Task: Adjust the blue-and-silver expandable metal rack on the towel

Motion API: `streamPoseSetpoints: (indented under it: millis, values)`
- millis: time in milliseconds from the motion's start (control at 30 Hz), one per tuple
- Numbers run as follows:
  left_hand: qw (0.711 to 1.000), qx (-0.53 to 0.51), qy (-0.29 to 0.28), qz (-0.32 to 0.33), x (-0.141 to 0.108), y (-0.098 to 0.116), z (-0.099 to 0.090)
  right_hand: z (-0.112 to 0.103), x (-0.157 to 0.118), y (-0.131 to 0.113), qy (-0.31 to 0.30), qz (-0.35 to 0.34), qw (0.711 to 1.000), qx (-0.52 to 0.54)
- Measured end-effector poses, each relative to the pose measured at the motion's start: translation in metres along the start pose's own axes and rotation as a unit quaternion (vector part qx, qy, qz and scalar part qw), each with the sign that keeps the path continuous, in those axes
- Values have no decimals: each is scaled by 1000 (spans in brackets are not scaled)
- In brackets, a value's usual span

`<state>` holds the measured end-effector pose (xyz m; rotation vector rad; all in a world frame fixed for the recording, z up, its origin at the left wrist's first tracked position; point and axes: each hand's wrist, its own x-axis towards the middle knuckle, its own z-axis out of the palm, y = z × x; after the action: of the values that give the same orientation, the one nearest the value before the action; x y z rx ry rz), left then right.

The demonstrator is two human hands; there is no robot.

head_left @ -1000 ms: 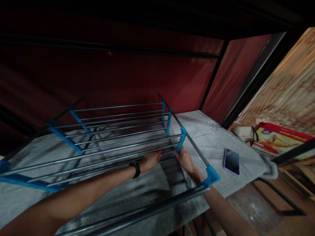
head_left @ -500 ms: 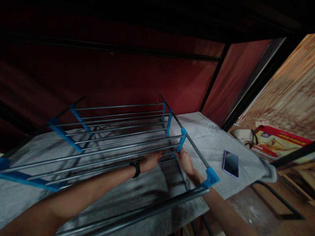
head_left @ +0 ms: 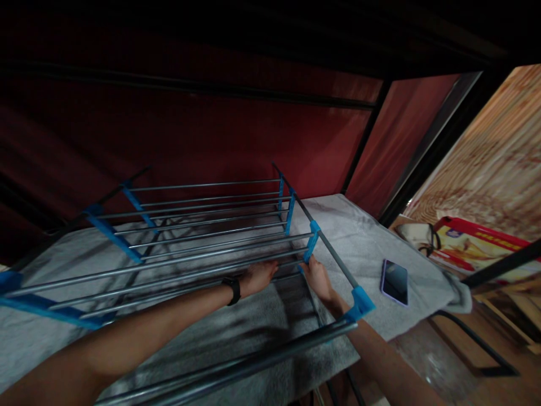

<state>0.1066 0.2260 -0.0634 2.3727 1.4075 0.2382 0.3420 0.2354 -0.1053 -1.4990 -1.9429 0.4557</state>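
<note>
A multi-tier rack of grey metal tubes (head_left: pixel 203 249) and blue plastic brackets lies on a grey cloth. My left hand (head_left: pixel 260 277), with a black band on its wrist, reaches in between the tiers. Its fingers are closed round the right end of a metal tube (head_left: pixel 285 264) in the third tier. Just to the right, my right hand (head_left: pixel 318 278) grips the lower end of a blue bracket (head_left: pixel 311 242), where the tube ends meet it. The exact joint between the fingers is partly hidden. Nearest me, another tier's corner bracket (head_left: pixel 362 303) crosses over my right forearm.
The grey cloth (head_left: pixel 350 225) covers the work surface. A phone (head_left: pixel 395 282) lies on it at right. Beyond its right edge are a red and yellow box (head_left: pixel 477 245) and a black metal frame bar (head_left: pixel 473 341). A dark red panel (head_left: pixel 203 135) stands behind the rack.
The view has shifted very slightly. Both hands keep the same hold on the rack, and the rack has not visibly moved.
</note>
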Motion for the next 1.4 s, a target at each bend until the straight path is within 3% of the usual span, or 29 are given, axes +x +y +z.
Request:
streamPoseSetpoints:
  millis: [333, 767, 1400]
  values:
    - [996, 74, 15, -45, -28, -3, -5, -4, -1, -3, -10, -10, 1000, 12]
    - [994, 103, -7, -41, -25, -4, -9, 10, 3, 11, -11, 11, 1000, -13]
    - [997, 79, -11, -17, -16, -10, -7, 4, 2, 5, -13, 8, 1000, 7]
